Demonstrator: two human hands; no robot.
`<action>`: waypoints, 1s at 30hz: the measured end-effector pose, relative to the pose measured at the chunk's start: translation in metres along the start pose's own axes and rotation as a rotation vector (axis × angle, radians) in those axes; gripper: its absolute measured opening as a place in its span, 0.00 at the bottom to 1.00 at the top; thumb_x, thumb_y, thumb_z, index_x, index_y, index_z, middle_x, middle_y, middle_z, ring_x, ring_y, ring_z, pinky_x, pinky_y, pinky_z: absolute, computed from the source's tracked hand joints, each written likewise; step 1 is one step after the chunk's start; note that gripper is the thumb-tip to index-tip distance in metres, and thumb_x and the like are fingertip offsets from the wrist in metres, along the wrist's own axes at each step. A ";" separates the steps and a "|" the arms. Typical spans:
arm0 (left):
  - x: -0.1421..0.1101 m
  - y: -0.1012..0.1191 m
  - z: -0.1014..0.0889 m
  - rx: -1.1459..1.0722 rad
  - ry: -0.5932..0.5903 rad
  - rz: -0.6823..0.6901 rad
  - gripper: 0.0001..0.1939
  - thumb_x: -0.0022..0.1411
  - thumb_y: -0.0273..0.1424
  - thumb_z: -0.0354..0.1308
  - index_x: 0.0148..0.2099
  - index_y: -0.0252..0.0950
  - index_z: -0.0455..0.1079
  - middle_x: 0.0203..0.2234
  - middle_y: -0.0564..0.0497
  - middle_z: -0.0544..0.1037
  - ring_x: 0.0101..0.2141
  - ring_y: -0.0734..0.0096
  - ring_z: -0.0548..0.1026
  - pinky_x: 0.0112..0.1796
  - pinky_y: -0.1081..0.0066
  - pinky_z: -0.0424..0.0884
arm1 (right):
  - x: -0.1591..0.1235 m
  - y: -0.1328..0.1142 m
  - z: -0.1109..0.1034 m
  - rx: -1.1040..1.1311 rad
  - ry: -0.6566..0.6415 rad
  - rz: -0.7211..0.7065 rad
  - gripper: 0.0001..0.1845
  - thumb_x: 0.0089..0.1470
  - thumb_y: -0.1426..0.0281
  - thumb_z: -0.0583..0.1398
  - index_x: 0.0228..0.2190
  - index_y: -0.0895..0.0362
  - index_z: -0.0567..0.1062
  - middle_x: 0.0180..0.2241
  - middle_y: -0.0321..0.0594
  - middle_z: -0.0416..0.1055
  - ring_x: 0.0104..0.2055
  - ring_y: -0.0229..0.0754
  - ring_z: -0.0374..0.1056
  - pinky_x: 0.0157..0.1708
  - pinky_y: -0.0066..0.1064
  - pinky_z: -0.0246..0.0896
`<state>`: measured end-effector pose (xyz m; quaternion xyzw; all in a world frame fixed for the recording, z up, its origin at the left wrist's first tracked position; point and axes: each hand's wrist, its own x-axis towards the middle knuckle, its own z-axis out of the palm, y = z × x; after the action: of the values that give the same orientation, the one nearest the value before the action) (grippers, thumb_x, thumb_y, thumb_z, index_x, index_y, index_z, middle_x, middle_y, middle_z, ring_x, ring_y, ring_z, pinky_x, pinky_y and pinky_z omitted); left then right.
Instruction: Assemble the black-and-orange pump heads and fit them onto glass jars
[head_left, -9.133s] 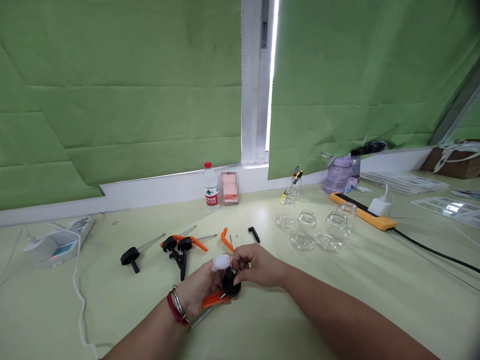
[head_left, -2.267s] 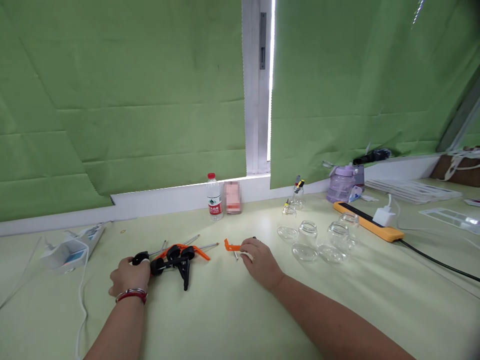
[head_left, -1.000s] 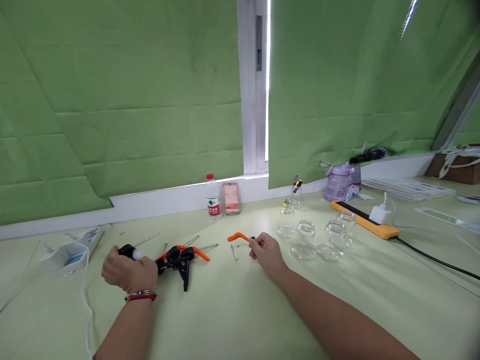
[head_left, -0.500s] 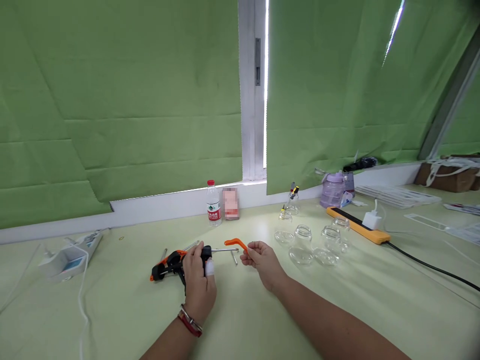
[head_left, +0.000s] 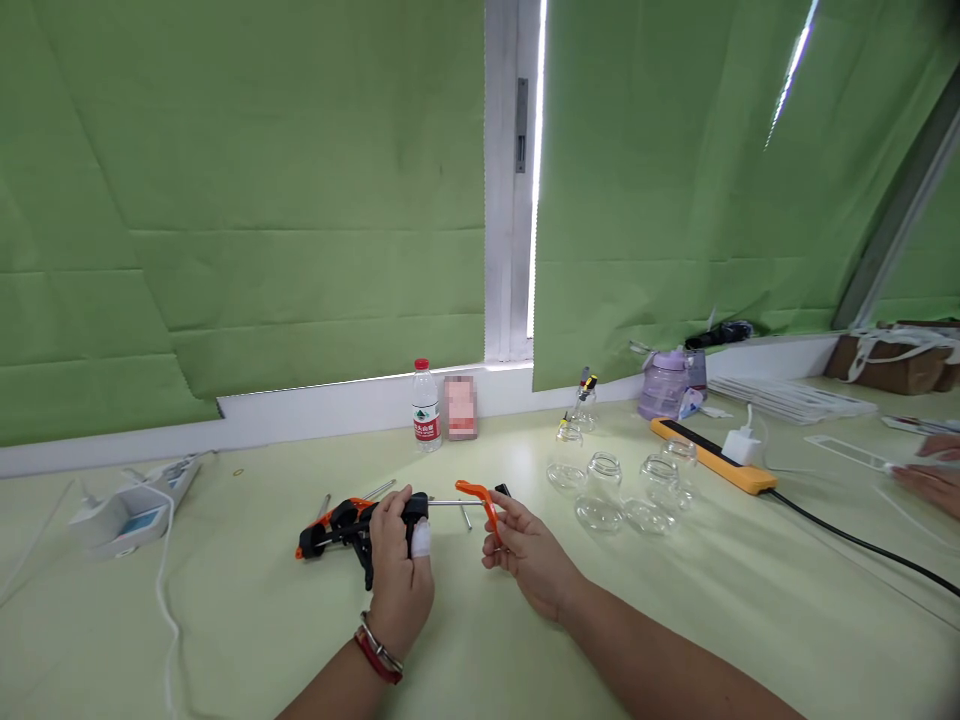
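Observation:
My left hand (head_left: 397, 565), its thumb tip wrapped in white, is closed around a black bar clamp (head_left: 417, 508). The clamp's thin metal bar (head_left: 448, 502) points right. At the bar's right end, my right hand (head_left: 536, 560) pinches a bent orange clamp part (head_left: 474, 488) between thumb and fingers. A small black piece (head_left: 502, 490) shows behind it; whether the bar enters the orange part, I cannot tell. More orange and black clamp parts (head_left: 315, 538) lie left of my left hand, partly hidden by it. A loose metal rod (head_left: 466, 517) rests on the table behind the bar.
Several clear glass jars (head_left: 602, 480) stand to the right, before a yellow power strip (head_left: 712, 458). A water bottle (head_left: 427, 410) and a pink box (head_left: 460, 408) stand at the back. Left lies a white power strip (head_left: 142, 510) with cables. Another person's hand (head_left: 934, 475) shows far right.
My right hand has turned the orange part, and its lower arm now hangs down by the bar's end. A black piece shows behind it. Another person's hands have come in at the right edge.

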<state>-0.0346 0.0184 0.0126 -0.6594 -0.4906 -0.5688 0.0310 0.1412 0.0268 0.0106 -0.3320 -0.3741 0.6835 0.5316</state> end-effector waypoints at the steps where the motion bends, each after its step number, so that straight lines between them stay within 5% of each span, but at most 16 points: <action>1: 0.000 0.000 0.000 -0.002 0.002 0.002 0.21 0.63 0.27 0.45 0.58 0.40 0.55 0.51 0.42 0.63 0.54 0.58 0.60 0.55 0.53 0.57 | -0.001 0.001 0.000 -0.001 -0.028 0.007 0.32 0.44 0.65 0.65 0.51 0.51 0.65 0.32 0.35 0.62 0.27 0.35 0.64 0.30 0.33 0.64; 8: -0.005 0.005 0.002 -0.190 -0.173 -0.053 0.24 0.59 0.29 0.53 0.57 0.39 0.54 0.57 0.40 0.57 0.59 0.55 0.54 0.57 0.51 0.53 | -0.006 -0.003 0.001 -0.113 -0.214 -0.086 0.24 0.50 0.61 0.62 0.49 0.50 0.67 0.36 0.36 0.60 0.29 0.35 0.65 0.35 0.36 0.64; 14: -0.006 0.016 0.002 -0.623 -0.397 -0.433 0.27 0.59 0.31 0.55 0.58 0.44 0.50 0.62 0.42 0.51 0.61 0.58 0.52 0.58 0.55 0.52 | -0.007 -0.005 -0.006 -0.297 -0.239 -0.235 0.19 0.55 0.61 0.57 0.48 0.50 0.66 0.39 0.38 0.60 0.31 0.34 0.64 0.39 0.36 0.61; 17: -0.002 0.015 -0.001 -0.752 -0.522 -0.613 0.27 0.60 0.33 0.54 0.59 0.43 0.48 0.56 0.41 0.62 0.56 0.59 0.62 0.54 0.57 0.57 | -0.004 -0.004 -0.011 -0.364 -0.242 -0.280 0.18 0.56 0.61 0.56 0.48 0.50 0.66 0.41 0.39 0.60 0.32 0.34 0.64 0.39 0.36 0.60; 21: 0.002 0.012 -0.003 -0.826 -0.605 -0.673 0.24 0.60 0.33 0.55 0.57 0.42 0.52 0.46 0.45 0.72 0.44 0.64 0.72 0.49 0.61 0.62 | 0.000 -0.002 -0.019 -0.468 -0.270 -0.301 0.17 0.58 0.63 0.54 0.49 0.50 0.67 0.38 0.39 0.63 0.33 0.36 0.64 0.40 0.37 0.60; 30: 0.004 0.009 -0.002 -0.941 -0.738 -0.662 0.19 0.55 0.25 0.55 0.50 0.38 0.62 0.24 0.56 0.70 0.27 0.73 0.68 0.37 0.67 0.62 | -0.005 -0.001 -0.017 -0.738 -0.373 -0.441 0.20 0.61 0.68 0.49 0.54 0.48 0.65 0.38 0.40 0.64 0.35 0.36 0.64 0.43 0.38 0.62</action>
<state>-0.0301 0.0150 0.0213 -0.5686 -0.3452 -0.4392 -0.6039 0.1577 0.0248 0.0032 -0.2830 -0.7428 0.4237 0.4343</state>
